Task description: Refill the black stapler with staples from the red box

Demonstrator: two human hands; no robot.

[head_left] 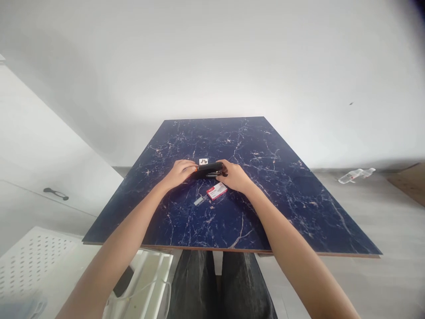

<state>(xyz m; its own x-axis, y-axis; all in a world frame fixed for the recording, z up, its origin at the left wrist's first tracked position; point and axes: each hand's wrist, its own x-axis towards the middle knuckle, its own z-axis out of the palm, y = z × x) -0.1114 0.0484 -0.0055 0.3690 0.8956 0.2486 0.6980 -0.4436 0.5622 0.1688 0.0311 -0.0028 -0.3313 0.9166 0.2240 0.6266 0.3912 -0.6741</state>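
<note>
At the middle of the dark marbled table (272,186), both hands grip a black stapler (210,169), left hand (179,173) at its nine o'clock end, right hand (235,176) at three o'clock; fingers hide its ends. At six o'clock lie a red box (217,190) with unreadable print and a small grey strip (198,201).

A: can't really make out the black stapler-shaped tool (208,169), both ends are buried under the left hand (179,173) and right hand (235,176).

B: same. The print on the small red and white box (217,190) is too tiny, and the little grey strip (198,201) beside it is a blur. The white perforated plastic crate (31,257) near left gets cut off by the edge.
</note>
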